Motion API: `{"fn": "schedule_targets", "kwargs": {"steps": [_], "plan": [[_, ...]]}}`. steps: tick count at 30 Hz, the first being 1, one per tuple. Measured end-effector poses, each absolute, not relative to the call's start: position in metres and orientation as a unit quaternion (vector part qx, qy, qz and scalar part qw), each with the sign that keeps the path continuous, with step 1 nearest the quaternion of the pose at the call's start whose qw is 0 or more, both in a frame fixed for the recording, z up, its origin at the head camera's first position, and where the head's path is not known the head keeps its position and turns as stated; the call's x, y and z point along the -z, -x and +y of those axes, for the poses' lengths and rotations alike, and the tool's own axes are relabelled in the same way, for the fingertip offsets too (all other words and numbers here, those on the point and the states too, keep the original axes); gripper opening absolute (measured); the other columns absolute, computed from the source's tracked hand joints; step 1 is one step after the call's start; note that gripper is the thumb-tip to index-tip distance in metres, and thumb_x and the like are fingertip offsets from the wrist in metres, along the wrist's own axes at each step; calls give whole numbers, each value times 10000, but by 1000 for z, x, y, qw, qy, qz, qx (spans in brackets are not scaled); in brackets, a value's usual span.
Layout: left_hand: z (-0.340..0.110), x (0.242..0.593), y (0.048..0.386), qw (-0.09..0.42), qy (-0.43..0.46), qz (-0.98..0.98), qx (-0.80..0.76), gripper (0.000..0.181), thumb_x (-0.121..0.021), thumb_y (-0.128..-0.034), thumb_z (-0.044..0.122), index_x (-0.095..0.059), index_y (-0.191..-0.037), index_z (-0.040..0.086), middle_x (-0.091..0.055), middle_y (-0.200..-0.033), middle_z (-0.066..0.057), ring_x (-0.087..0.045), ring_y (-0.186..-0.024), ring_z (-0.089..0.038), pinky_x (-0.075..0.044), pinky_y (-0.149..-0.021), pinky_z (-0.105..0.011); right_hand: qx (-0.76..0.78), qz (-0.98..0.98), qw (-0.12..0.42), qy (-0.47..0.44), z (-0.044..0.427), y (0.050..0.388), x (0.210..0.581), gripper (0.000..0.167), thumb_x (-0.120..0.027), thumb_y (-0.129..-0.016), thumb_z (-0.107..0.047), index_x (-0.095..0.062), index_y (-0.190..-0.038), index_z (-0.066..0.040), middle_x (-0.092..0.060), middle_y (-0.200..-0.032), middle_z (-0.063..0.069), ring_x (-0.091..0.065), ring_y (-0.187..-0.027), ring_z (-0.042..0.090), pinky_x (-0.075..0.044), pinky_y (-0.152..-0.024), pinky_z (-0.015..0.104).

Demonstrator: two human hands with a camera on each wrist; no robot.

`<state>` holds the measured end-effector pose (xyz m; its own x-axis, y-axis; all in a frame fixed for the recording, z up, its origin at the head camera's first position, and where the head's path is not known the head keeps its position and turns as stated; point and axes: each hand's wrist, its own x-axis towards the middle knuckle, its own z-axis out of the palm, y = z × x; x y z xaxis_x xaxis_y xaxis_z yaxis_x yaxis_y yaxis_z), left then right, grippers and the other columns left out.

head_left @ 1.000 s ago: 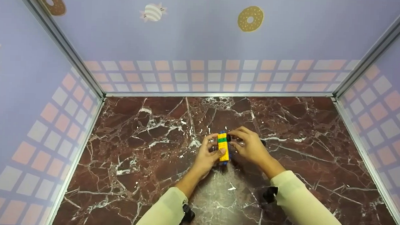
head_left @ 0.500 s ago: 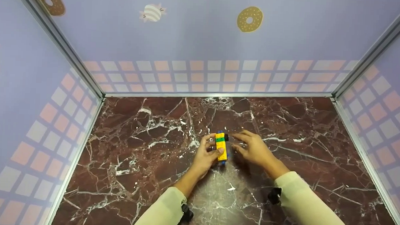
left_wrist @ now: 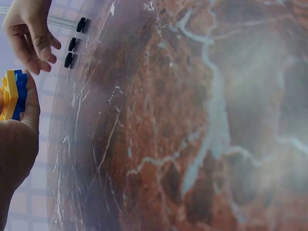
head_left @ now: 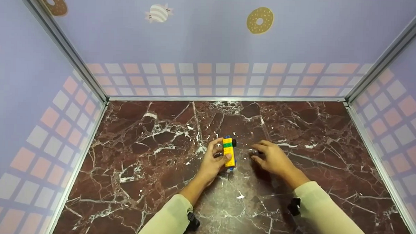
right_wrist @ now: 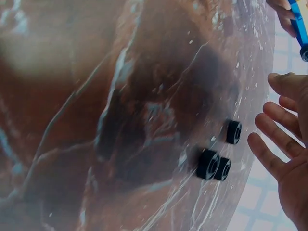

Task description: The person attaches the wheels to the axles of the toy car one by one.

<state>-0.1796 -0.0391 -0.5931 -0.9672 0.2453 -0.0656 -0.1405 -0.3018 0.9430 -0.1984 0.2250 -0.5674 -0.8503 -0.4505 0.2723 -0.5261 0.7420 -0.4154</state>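
A toy block assembly, yellow with a green band on top and blue parts below, is gripped by my left hand, thumb on its top face. One black wheel is attached at its far right side. My right hand is apart from it on the right, fingers loosely bent, holding nothing. The right wrist view shows several loose black wheels, among them one wheel and another wheel, on the table near the right hand. In the head view the hand hides these wheels.
A dark red marbled table with white veins and small white flecks lies under both hands. Purple panels with pink and white squares, such as the back wall, stand behind it and at both sides, with metal strips along the edges.
My right hand has let go of the black wheel and moved right, away from the assembly; the wheel stays on it. My left hand with the assembly has shifted slightly left.
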Motion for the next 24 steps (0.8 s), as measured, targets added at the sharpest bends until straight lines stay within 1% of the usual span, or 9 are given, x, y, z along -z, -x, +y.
{"fn": "schedule_targets", "kwargs": {"steps": [3, 9, 14, 18, 20, 22, 24], "plan": [[-40, 593, 180, 119, -49, 583, -802, 791, -782, -1011, 138, -341, -1664, 67, -584, -1330, -157, -745, -1026, -175, -702, -901, -313, -230, -937, 65, -255, 231, 196, 569, 400, -873, -917, -113, -775, -1280, 23, -752, -1175, 195, -743, -1072, 410, -648, -1016, 608], [-41, 593, 181, 114, -56, 589, -798, 830, -791, -991, 157, -350, -1688, 65, -589, -1347, -197, -749, -1015, -175, -704, -903, -320, -207, -948, 43, -238, 244, 191, 573, 398, -868, -922, -129, -781, -1290, -5, -708, -1320, 268, -699, -1221, 494, -583, -1125, 671], [-41, 592, 180, 114, -56, 587, -800, 807, -783, -1004, 136, -360, -1686, 62, -594, -1342, -198, -750, -1013, -174, -706, -895, -321, -202, -950, 40, -235, 253, 188, 576, 372, -875, -922, -133, -792, -1258, 2, -699, -1343, 270, -693, -1235, 492, -585, -1126, 661], [-41, 593, 181, 112, -58, 590, -797, 797, -783, -1008, 112, -366, -1685, 58, -599, -1345, -203, -754, -1013, -176, -707, -896, -322, -194, -951, 43, -238, 260, 185, 578, 342, -883, -920, -137, -804, -1227, -6, -712, -1244, 206, -700, -1177, 427, -625, -1070, 605], [-41, 593, 181, 112, -60, 589, -798, 790, -776, -1012, 102, -365, -1685, 64, -598, -1346, -202, -769, -1039, -255, -717, -904, -371, -189, -951, 46, -242, 263, 183, 579, 332, -882, -920, -132, -810, -1224, -22, -711, -1195, 167, -693, -1146, 397, -636, -1037, 576], [-41, 593, 181, 115, -61, 584, -801, 781, -764, -1018, 81, -362, -1687, 73, -591, -1342, -199, -775, -1050, -327, -725, -905, -457, -187, -951, 46, -242, 266, 182, 580, 335, -883, -916, -126, -815, -1232, -39, -704, -1147, 134, -680, -1117, 374, -639, -1013, 553], [-41, 593, 181, 122, -61, 574, -807, 771, -742, -1031, 57, -348, -1694, 85, -578, -1333, -190, -771, -1053, -392, -720, -897, -550, -186, -953, 41, -236, 268, 181, 581, 353, -878, -920, -127, -813, -1260, -55, -704, -1153, 136, -671, -1126, 378, -634, -1020, 560]]}}
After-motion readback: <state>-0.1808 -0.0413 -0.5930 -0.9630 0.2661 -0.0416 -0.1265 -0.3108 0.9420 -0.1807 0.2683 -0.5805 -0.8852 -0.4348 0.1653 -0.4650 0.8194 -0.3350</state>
